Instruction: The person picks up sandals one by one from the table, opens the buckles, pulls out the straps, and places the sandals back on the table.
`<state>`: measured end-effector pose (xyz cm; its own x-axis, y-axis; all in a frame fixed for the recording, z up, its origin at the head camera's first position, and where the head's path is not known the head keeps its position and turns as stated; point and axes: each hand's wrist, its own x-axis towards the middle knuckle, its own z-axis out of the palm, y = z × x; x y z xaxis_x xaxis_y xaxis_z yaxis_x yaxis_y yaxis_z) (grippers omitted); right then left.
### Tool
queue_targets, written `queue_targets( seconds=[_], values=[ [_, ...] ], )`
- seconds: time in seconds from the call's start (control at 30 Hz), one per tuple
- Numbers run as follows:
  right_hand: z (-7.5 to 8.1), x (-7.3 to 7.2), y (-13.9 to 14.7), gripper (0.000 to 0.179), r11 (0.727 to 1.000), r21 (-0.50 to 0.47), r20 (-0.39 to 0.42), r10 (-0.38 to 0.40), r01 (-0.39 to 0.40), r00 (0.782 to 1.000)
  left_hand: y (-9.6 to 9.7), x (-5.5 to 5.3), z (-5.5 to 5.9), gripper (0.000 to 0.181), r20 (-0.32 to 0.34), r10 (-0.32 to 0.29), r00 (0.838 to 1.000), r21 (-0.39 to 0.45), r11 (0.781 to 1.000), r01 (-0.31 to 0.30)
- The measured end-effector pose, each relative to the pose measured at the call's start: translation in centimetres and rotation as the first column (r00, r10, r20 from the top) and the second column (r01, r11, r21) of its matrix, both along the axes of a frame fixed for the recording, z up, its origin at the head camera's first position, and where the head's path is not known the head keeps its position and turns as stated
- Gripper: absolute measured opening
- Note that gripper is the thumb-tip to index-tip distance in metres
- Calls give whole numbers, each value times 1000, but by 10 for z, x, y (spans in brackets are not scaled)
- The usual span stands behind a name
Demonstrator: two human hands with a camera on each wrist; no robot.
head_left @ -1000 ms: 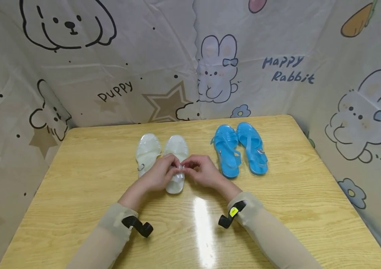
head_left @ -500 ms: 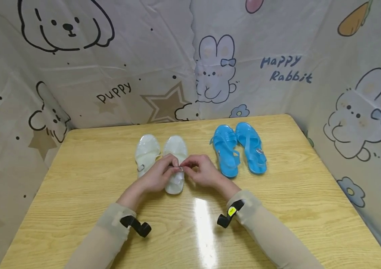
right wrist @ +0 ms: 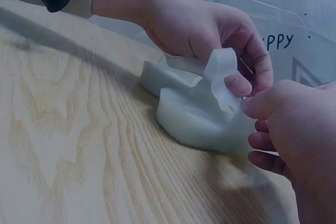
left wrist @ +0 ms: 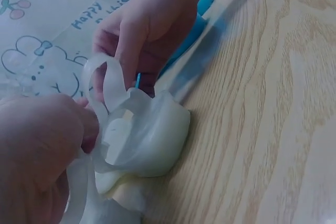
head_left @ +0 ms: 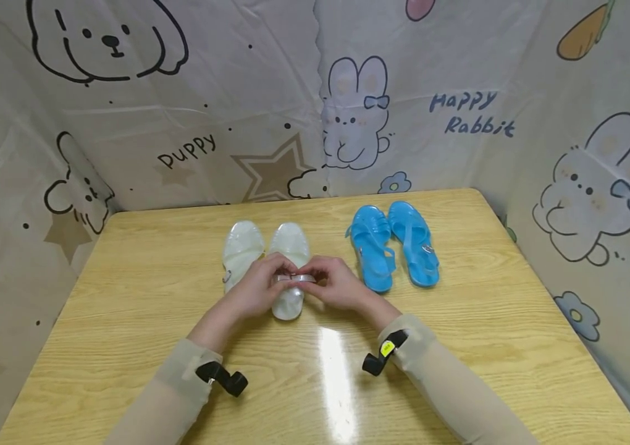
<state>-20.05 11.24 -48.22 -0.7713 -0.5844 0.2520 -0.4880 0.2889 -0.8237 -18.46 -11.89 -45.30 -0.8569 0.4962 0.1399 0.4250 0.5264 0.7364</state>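
White sandal [head_left: 290, 240] lies midway between the tabletop's [head_left: 98, 309] side edges, toe toward the back edge. Left hand [head_left: 256, 285] and right hand [head_left: 338, 284] each pinch its ankle strap [head_left: 302, 278], fingers curled, thumbs closed against it. Second white sandal [head_left: 243, 240] sits just beside, left edge side. Blue sandals [head_left: 373, 272] stand toward the back right corner. Printed cloth [head_left: 270, 68] hangs beyond the back edge.

White sandals [head_left: 289, 238]: milky, pearly, semi-translucent; buckle [head_left: 227, 277] probably silver, too small to be sure. Blue sandals [head_left: 377, 280]: uniform bright sky blue, glossy. Tabletop [head_left: 142, 296]: yellow-tan, streaked wood grain. Backdrop cloth [head_left: 270, 80]: off-white, printed with black-outlined puppy [head_left: 109, 52], rabbits [head_left: 355, 133], tan stars [head_left: 67, 240], grey-blue flowers [head_left: 576, 315], orange carrot [head_left: 580, 37]. Sleeves [head_left: 162, 392]: plain beige. Wrist cameras [head_left: 234, 384]: black; right one with yellow label [head_left: 387, 348].
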Motion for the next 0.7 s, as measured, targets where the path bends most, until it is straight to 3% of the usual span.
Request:
queue_targets(
  seconds=[0.17, 0.33, 0.43, 0.6, 0.7],
  values=[
    [5, -1, -4, 18, 998, 57, 2, -11, 11, 1000, -4, 3, 7, 13, -74, 19, 997, -112, 993, -27],
    [11, -3, -7, 19, 993, 117, -4, -3, 3, 1000, -7, 3, 14, 10, -136, -8, 991, -222, 975, -23],
    [14, -6, -9, 20, 989, 146, -13, 9, -7, 1000, -7, 4, 17, 12, -153, -27, 988, -311, 950, -23],
    [17, -8, -12, 24, 983, 182, -16, 41, -37, 999, -3, 4, 21, 17, -178, -84, 980, -466, 885, -9],
    [19, -7, -14, 25, 978, 203, -34, 63, -55, 997, -2, 4, 21, 15, -172, -96, 980, -482, 876, 1]
  ],
)
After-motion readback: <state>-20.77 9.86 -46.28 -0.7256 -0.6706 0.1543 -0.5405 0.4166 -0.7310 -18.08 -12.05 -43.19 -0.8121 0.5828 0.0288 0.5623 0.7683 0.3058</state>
